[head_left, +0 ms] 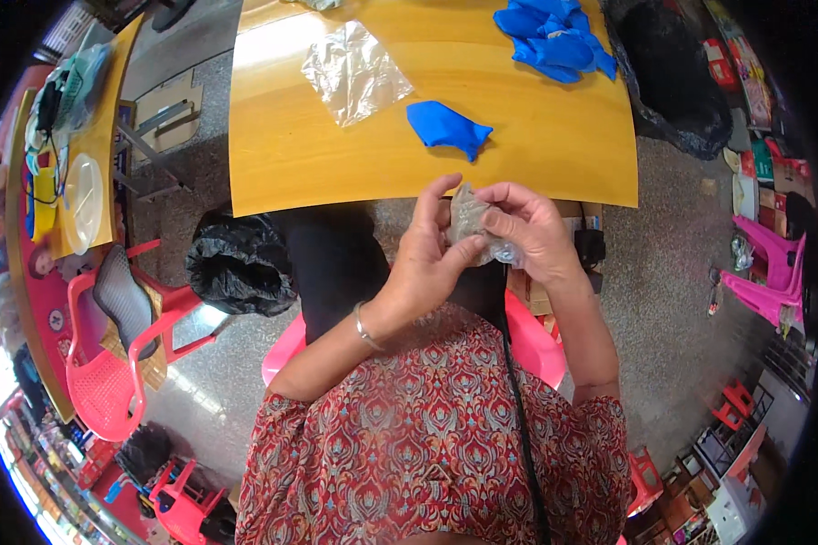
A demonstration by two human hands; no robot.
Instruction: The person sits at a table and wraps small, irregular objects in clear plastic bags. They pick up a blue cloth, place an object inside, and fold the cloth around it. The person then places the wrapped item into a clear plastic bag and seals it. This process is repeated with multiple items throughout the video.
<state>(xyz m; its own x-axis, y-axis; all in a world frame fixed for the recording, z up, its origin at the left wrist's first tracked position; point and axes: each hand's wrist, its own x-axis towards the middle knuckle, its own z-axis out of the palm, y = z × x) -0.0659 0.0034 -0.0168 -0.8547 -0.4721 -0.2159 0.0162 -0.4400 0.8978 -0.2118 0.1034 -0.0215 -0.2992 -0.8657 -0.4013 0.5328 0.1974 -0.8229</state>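
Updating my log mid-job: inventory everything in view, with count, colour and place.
crumpled bundle: 1, beige-grey and clear, between both hands
blue piece: 1, blue, table centre
blue pile: 1, blue, table's far right
clear plastic sheet: 1, transparent, table's left half
main table: 1, yellow-brown, ahead
open black bag: 1, black, left of legs
large black bag: 1, black, right of table
red chair: 1, red, left
pink seat: 1, pink, right
edge clutter: uncountable, mixed, around rim
patterned top: 1, mostly red, worn
bracelet: 1, silvery, left wrist
left hand: 1, bare, centre
right hand: 1, bare, centre
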